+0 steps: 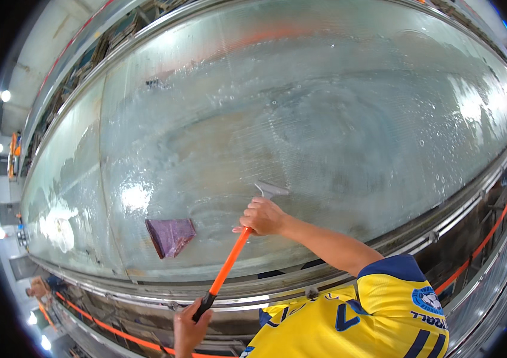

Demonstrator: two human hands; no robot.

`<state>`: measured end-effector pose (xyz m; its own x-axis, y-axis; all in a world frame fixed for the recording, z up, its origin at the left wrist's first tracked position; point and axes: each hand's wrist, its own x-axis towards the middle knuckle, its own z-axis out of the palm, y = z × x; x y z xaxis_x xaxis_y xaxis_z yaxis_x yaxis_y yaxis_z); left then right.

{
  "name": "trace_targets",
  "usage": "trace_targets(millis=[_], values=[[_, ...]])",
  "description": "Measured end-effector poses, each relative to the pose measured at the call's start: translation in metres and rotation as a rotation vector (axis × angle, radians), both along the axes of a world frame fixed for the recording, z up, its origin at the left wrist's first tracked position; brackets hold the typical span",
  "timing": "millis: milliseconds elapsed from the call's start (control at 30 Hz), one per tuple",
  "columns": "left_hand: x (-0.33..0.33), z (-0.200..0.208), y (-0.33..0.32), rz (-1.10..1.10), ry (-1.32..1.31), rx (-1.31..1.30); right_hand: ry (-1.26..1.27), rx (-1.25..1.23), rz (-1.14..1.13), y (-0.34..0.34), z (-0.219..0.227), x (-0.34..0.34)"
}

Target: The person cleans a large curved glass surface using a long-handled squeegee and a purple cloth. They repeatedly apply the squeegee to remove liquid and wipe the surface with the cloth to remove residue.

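A long-handled scraper (228, 261) with an orange shaft and a black end grip slants across the near edge of a large wet glass sheet (349, 125). My right hand (263, 216) is closed around it just below its pale, flat head (271, 189), which is at the glass. Lower down, my left hand (191, 328) grips the black end of the handle. To the left of the shaft, a purple cloth or pouch (171, 237) lies on the wet surface, apart from both hands.
Metal rails (218, 304) run along the near side of the glass, between me and the sheet. An orange bar (485, 235) slants at the right, and another orange bar (116, 325) lies lower left. Another person (40, 289) is at the far left.
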<state>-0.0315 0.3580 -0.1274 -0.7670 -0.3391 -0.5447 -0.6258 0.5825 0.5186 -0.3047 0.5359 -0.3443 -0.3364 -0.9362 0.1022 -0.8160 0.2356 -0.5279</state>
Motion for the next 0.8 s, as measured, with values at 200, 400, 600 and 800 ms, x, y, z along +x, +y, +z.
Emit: trace_targets(millis=[200, 400, 600, 800], values=[[-0.043, 0.077, 0.020, 0.227, -0.113, 0.028, -0.044, -0.311, -0.104, 0.009, -0.023, -0.020], [-0.205, 0.102, 0.007, 0.072, -0.045, -0.176, -0.220, -0.078, -0.227, -0.029, -0.015, -0.129], [-0.217, 0.096, 0.006, 0.066, 0.064, -0.255, 0.093, -0.589, -0.352, -0.038, -0.057, -0.129], [-0.221, 0.129, 0.013, 0.012, 0.073, -0.226, -0.174, -0.385, -0.253, -0.040, -0.025, -0.132]])
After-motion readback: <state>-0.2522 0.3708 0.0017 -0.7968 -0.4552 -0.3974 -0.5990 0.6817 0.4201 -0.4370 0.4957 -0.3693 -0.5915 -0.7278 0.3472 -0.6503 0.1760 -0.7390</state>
